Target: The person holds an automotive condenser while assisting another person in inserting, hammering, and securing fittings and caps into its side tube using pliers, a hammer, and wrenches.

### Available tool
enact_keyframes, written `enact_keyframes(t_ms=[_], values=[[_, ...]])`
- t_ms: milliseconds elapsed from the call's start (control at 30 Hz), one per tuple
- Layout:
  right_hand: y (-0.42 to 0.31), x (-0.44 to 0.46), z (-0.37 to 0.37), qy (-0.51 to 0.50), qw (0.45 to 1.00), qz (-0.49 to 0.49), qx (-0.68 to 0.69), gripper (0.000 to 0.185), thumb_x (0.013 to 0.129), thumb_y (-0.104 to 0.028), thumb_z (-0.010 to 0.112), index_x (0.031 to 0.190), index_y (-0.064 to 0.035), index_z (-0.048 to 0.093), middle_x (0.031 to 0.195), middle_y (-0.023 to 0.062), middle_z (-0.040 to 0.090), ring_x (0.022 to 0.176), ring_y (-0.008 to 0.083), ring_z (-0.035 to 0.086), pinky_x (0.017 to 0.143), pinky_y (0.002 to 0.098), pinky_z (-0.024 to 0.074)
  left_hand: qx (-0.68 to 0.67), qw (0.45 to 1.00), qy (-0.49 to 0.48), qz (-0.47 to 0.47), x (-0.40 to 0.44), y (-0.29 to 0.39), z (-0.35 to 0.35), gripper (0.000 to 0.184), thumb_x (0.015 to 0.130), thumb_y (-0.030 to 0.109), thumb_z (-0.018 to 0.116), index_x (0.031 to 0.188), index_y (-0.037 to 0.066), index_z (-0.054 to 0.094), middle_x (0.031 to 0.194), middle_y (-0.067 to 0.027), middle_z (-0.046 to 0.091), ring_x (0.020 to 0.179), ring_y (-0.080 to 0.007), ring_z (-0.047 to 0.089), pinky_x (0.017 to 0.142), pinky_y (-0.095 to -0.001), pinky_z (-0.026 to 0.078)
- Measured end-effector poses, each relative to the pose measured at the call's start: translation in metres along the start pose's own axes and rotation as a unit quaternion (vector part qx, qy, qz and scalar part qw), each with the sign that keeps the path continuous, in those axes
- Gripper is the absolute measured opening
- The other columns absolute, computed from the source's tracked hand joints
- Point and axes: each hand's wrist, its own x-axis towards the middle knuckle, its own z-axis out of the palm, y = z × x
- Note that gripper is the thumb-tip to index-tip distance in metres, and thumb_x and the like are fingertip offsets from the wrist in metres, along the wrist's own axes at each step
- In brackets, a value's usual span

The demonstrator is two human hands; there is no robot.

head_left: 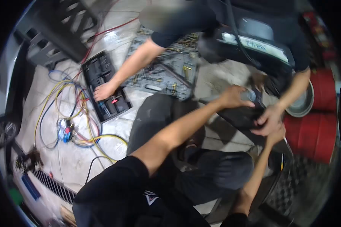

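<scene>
My left hand [233, 97] reaches forward, with thumb and fingers curved round a small clear round piece [249, 95] at the upper part of a dark panel [240, 119]. My right hand [277, 133] is at the panel's right side, right against a co-worker's hand [268, 119]; its fingers are partly hidden there and blurred. The panel lies between my two arms, in front of my bent knees. The co-worker's other hand [105, 90] rests in a black tool case [119, 106] on the left.
Behind my left arm lies a grey tray of tools [170, 72]. Coiled yellow, blue and red hoses with a gauge set [66, 131] spread over the pale floor at left. Red drums [310, 132] stand at right, beside a round metal pan [305, 102]. A co-worker sits opposite.
</scene>
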Motion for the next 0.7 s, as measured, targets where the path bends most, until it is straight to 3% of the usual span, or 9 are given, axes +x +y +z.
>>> enact_keyframes(t_ms=[33,67,133,200,233,467,700], values=[[0.009,-0.003,0.004,-0.056,0.992,-0.003,-0.111,0.036,0.093,-0.027,0.049,0.088,0.0008,0.072,0.098,0.0207,0.07,0.092,0.0406,0.065,0.084,0.0491,0.0473,-0.02,0.999,-0.031,-0.015,0.0,0.008,-0.01,0.079,0.062,0.061,0.085,0.104,-0.005,0.072,0.096,-0.0219,0.073,0.093,-0.0346,0.071,0.087,-0.0398,0.053],[-0.033,0.007,-0.014,-0.013,0.998,0.028,-0.048,0.036,0.093,-0.026,0.048,0.086,0.0012,0.071,0.098,0.021,0.07,0.089,0.0408,0.064,0.083,0.0506,0.0459,-0.039,0.997,-0.064,-0.031,-0.001,0.016,-0.016,0.074,0.064,0.057,0.086,0.104,-0.004,0.072,0.096,-0.0217,0.073,0.093,-0.032,0.071,0.086,-0.0391,0.053],[-0.027,0.002,-0.012,-0.038,0.996,0.056,-0.06,0.034,0.092,-0.025,0.048,0.084,0.0,0.071,0.096,0.0187,0.069,0.088,0.0392,0.062,0.082,0.0508,0.0434,-0.091,0.992,-0.064,-0.062,-0.006,0.03,-0.019,0.061,0.068,0.046,0.088,0.103,-0.002,0.072,0.094,-0.0201,0.073,0.086,-0.0238,0.071,0.082,-0.0364,0.053],[-0.042,0.006,-0.022,-0.012,0.998,0.058,-0.015,0.033,0.091,-0.024,0.049,0.083,-0.0013,0.071,0.091,0.0154,0.068,0.088,0.037,0.06,0.082,0.0491,0.0409,-0.11,0.993,-0.041,-0.009,-0.004,0.027,-0.011,0.052,0.07,0.04,0.089,0.099,-0.001,0.073,0.088,-0.0169,0.073,0.079,-0.0171,0.068,0.077,-0.0347,0.052],[-0.043,0.007,-0.021,-0.01,0.998,0.066,-0.024,0.033,0.091,-0.024,0.049,0.083,-0.0013,0.071,0.091,0.0154,0.068,0.088,0.037,0.06,0.082,0.0491,0.0409,-0.081,0.994,-0.052,-0.048,-0.003,0.025,-0.011,0.049,0.071,0.039,0.089,0.096,-0.001,0.073,0.084,-0.0142,0.073,0.076,-0.0161,0.066,0.075,-0.0348,0.052],[-0.044,0.01,-0.017,-0.01,0.996,0.078,-0.029,0.029,0.09,-0.023,0.052,0.085,-0.0032,0.073,0.091,0.0125,0.068,0.089,0.0342,0.06,0.085,0.0475,0.0397,-0.094,0.99,-0.079,-0.075,0.002,0.029,-0.012,0.041,0.074,0.034,0.088,0.093,0.001,0.073,0.078,-0.006,0.071,0.073,-0.0086,0.059,0.07,-0.0305,0.05],[-0.048,0.017,-0.013,0.006,0.997,0.07,-0.033,0.03,0.091,-0.024,0.051,0.081,-0.0043,0.071,0.087,0.0153,0.068,0.089,0.0347,0.061,0.082,0.0476,0.0381,-0.135,0.989,-0.054,-0.029,0.009,0.01,-0.002,0.043,0.074,0.034,0.089,0.092,-0.001,0.071,0.078,-0.0051,0.07,0.073,-0.0097,0.06,0.07,-0.0313,0.051]])
